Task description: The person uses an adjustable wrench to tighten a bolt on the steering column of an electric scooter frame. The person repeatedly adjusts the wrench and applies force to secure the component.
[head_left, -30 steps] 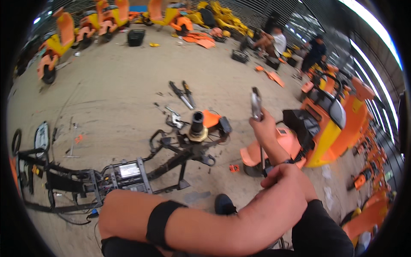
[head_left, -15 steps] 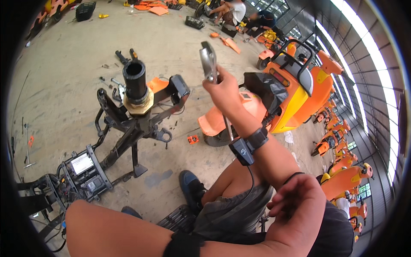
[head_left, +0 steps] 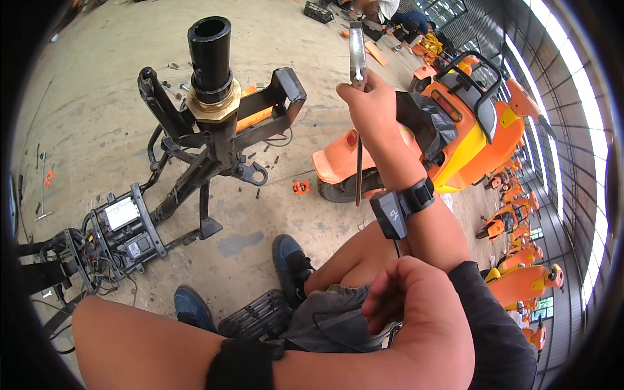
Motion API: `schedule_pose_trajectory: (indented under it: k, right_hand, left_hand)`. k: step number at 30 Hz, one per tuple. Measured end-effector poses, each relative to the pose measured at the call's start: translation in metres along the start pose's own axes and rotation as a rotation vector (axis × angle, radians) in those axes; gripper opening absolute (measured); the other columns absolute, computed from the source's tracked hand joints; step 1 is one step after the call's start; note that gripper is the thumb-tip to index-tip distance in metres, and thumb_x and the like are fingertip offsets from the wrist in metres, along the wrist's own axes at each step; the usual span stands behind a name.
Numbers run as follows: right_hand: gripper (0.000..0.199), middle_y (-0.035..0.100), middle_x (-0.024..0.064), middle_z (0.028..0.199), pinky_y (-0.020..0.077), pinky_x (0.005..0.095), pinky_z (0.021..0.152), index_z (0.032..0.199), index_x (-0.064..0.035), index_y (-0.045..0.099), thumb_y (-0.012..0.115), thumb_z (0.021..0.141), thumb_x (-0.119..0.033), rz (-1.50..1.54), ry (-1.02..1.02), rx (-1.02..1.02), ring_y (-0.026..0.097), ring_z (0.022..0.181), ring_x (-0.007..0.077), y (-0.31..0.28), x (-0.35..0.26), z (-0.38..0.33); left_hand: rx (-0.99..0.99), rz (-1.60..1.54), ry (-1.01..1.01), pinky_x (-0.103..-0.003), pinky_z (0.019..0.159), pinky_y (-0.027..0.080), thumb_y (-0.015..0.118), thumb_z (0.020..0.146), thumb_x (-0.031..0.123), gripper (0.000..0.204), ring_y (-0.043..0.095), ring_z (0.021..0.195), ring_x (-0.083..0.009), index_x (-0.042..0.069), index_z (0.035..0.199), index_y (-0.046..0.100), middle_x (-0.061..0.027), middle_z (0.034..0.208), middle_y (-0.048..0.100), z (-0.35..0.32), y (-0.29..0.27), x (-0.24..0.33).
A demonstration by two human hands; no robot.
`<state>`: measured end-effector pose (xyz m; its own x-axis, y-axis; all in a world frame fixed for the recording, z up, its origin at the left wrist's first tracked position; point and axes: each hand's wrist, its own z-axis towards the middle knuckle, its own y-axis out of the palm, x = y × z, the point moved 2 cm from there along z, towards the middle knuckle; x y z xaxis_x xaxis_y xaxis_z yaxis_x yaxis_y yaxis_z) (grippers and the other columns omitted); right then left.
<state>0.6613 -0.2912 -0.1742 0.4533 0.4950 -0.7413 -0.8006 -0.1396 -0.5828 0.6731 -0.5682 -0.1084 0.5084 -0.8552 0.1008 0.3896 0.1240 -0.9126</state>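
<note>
A long metal tool (head_left: 357, 58), flat and grey at its upper end and drawn down to a thin rod below, stands almost upright in the air, above and to the right of a black scooter frame (head_left: 195, 169). The right hand (head_left: 372, 110) is wrapped around the tool at its middle, fingers fully curled, with a black wrist device (head_left: 396, 207) strapped just below. The left hand (head_left: 416, 312) is balled into a loose fist near the lower edge, resting against the right forearm; whether anything lies inside it cannot be told.

The frame's black steering tube (head_left: 209, 55) points upward, with a brass-coloured collar (head_left: 213, 105) seated around its base. A battery box with tangled wiring (head_left: 123, 224) sits at the frame's lower left. Small bolts and an orange clip (head_left: 300, 188) lie scattered on the concrete floor (head_left: 84, 110). Orange scooters (head_left: 455, 123) stand to the right, and the person's blue shoes (head_left: 292, 260) rest near a black footplate (head_left: 257, 316).

For good handling, the grip is best kept firm and central so the long tool does not tip, and the tool is best held in line with the tube's axis on any approach to the collar. The scattered bolts near the feet are a slipping hazard.
</note>
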Motion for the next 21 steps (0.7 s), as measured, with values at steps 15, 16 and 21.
schedule_pose_trajectory:
  k: [15,16,21]
  right_hand:
    - [0.017,0.046,-0.0036,0.066,0.0329,0.0271,0.055,0.075,-0.0046,0.054,0.07,0.076,-0.011,0.023,0.026,0.084,0.039,0.061,0.0064,-0.023,0.008,-0.006]
    - [0.018,0.046,-0.0028,0.066,0.0341,0.0283,0.054,0.075,-0.0045,0.053,0.069,0.076,-0.011,0.063,0.031,0.11,0.039,0.06,0.0072,-0.025,0.01,-0.005]
    - [0.023,0.045,-0.0032,0.067,0.0345,0.0291,0.054,0.086,-0.0041,0.054,0.073,0.08,-0.016,0.139,0.076,0.062,0.04,0.062,0.0078,-0.042,0.029,0.001]
  left_hand:
    - [-0.494,-0.745,-0.455,-0.049,0.075,0.053,0.048,0.094,0.022,0.038,0.068,0.076,-0.0385,-0.005,0.081,0.07,-0.0203,0.079,0.068,0.023,0.019,-0.066]
    - [-0.538,-0.713,-0.524,-0.046,0.078,0.052,0.042,0.1,0.031,0.048,0.068,0.079,-0.0368,-0.002,0.081,0.071,-0.0206,0.081,0.069,0.021,0.027,-0.072]
    - [-0.454,-0.725,-0.621,-0.045,0.073,0.05,0.044,0.1,0.036,0.048,0.064,0.075,-0.0365,-0.001,0.083,0.068,-0.0188,0.074,0.066,0.008,0.018,-0.091]
